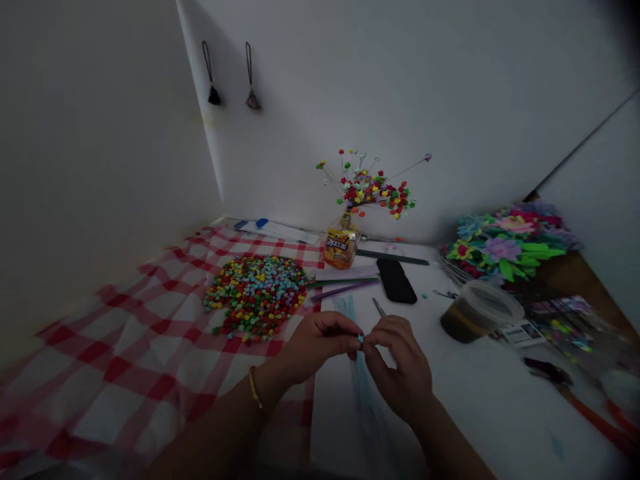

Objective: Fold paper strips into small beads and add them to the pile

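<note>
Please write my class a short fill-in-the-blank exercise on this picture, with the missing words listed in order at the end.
1. The left hand and right hand pinch a tiny light-blue shape, a five-pointed ____, between their fingertips.
2. A heap of small colourful pieces lies on a checked cloth coloured white and ____.
3. A gold-coloured bracelet circles the person's ____ wrist.
4. The phone lying on the white table is coloured ____.

Missing words: star; red; left; black.

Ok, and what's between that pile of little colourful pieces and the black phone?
In the head view, a dark green strip and a purple strip lie between the pile and the phone, with paler lilac material beyond.
</note>
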Demonstrator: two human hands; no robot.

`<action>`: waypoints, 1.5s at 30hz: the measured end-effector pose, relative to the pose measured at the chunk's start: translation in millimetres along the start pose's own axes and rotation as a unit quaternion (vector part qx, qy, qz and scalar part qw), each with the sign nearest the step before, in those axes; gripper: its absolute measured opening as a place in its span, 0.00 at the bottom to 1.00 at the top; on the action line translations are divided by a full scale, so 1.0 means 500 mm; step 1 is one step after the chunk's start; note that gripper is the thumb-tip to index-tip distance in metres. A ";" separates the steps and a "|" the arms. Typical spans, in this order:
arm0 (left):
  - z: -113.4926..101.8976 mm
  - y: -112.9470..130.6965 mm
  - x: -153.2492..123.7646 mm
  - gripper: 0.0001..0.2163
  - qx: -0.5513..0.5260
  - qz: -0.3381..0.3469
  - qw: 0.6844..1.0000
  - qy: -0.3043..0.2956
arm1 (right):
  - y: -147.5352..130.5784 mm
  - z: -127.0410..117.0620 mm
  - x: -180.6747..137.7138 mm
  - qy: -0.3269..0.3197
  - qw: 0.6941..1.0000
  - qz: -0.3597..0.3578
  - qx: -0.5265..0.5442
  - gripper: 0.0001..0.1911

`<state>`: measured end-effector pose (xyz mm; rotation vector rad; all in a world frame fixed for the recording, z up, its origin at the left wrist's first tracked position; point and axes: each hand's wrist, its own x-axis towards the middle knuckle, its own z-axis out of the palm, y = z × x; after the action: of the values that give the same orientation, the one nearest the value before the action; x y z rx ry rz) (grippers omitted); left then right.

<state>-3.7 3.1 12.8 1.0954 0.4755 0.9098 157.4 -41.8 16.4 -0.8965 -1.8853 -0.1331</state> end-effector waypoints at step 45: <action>-0.014 0.009 -0.009 0.05 0.570 0.443 0.692 -0.003 | 0.002 0.007 -0.008 0.044 0.998 0.035 -0.036 0.08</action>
<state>-12.8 4.1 13.7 2.6297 0.4978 1.4859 156.5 -41.7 11.2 -0.9899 -1.7738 -0.1961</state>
